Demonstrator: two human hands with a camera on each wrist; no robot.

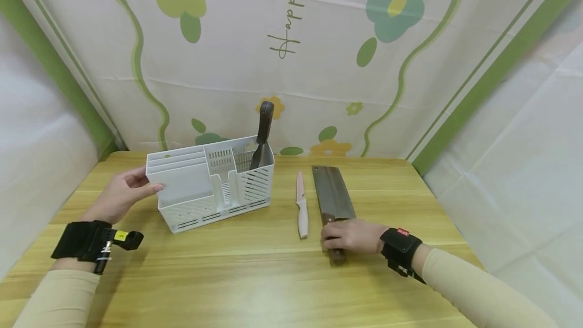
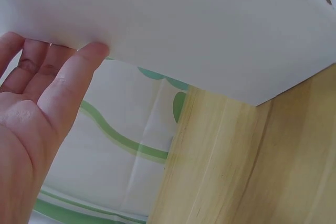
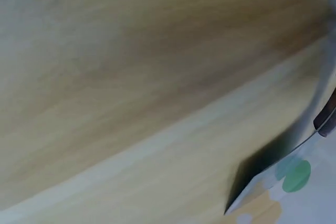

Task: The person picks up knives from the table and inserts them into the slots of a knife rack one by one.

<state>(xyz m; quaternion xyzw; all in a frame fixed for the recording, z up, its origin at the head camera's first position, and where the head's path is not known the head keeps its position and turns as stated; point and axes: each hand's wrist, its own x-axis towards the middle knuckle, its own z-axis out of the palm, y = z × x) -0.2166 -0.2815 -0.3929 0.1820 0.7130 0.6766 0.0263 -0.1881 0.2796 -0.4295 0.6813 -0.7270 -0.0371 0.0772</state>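
Observation:
A white plastic knife rack (image 1: 186,186) with slots and slatted compartments stands on the left of the table. My left hand (image 1: 119,194) grips its left end, thumb on the near side and fingers behind; the left wrist view shows the thumb (image 2: 79,77) at the edge of the white wall. To the right lies a cleaver (image 1: 334,191), its broad blade pointing away from me. My right hand (image 1: 352,236) holds its dark wooden handle, fingers curled over it. In the blurred right wrist view, a dark blade (image 3: 262,158) shows at lower right.
Between rack and cleaver lies a small knife (image 1: 302,211) with a pink blade and white handle. A dark-handled metal tool (image 1: 265,123) stands in the rack's right compartment. Behind the wooden table (image 1: 255,282) hangs a flowered cloth (image 1: 237,54).

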